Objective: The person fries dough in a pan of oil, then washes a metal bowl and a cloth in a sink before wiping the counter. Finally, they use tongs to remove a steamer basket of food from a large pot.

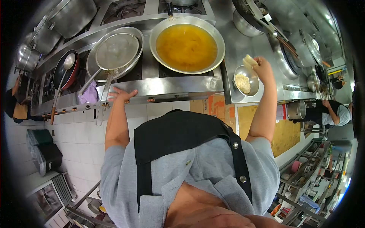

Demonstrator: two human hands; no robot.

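My right hand [261, 69] is closed on a pale, battered-looking piece of food [249, 61], just above a steel bowl [254, 85]. More of the pale food [242, 83] lies in that bowl. On the stove's steel front edge rests my left hand [122, 94], its fingers spread and nothing in it. A wide pan [220, 45] holding yellow-orange oil [186, 47] sits on the stove between my hands. Left of it, a round mesh strainer [117, 51] lies over a metal basin [91, 67], with long handles reaching toward the front edge.
A dark pan [76, 72] with a ladle [69, 61] is at the left, near a purple cloth [89, 93]. Large pots [72, 17] stand at the back left. Stacked pans and chopsticks [289, 48] are at the right. Another person [336, 112] stands far right, and part of one shows far left.
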